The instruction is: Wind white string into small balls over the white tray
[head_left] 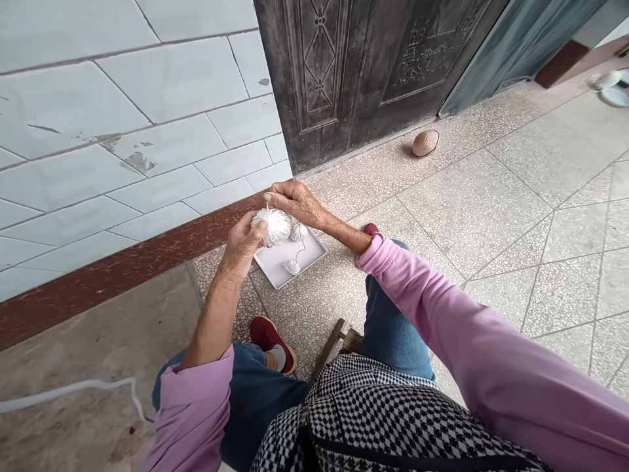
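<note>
Yarn tuft [274, 226] was pinched firmly by fingers of left hand [240, 246] above white tray [308, 267]; right hand [295, 203] was held half open over it, contact unclear; two yarn balls [291, 266] were seen on tray.

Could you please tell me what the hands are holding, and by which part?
The left hand grips a white yarn pompom by its near side; the right hand hovers over its top, contact unclear.

Left hand [242, 248]: gripping a fluffy white yarn ball [276, 226]
Right hand [296, 203]: spread just above that ball
Floor: a shallow white rectangular tray [309, 259] holding two small silvery-white yarn balls [291, 266]
</note>
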Available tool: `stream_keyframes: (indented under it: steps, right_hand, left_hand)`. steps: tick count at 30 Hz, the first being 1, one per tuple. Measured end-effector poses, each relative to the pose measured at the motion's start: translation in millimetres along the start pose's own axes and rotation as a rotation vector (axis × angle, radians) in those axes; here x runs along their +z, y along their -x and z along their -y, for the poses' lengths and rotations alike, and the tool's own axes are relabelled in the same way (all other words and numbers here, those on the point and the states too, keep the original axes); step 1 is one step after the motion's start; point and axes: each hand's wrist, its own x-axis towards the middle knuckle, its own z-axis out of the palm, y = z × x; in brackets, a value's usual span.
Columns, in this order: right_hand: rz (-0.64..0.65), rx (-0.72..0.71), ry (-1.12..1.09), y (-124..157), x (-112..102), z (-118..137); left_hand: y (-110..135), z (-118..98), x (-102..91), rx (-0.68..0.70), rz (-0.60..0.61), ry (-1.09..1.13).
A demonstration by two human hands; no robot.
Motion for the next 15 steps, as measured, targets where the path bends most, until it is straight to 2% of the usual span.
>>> stream_keyframes:
  steps: [5, 10, 15]
  right_hand:
    - [0.047, -0.041, 0.002, -4, 2, -13]
    - [0.013, 0.053, -0.031, -6, 5, -16]
    - [0.014, 0.148, -0.16, -12, 10, -25]
  left_hand:
    - [0, 0, 1.6, -0.029, -0.014, -0.006]
    - [1, -10, 5.6, -0.016, -0.007, 0.079]
    - [4, -19, 9.0, 0.025, -0.022, 0.121]
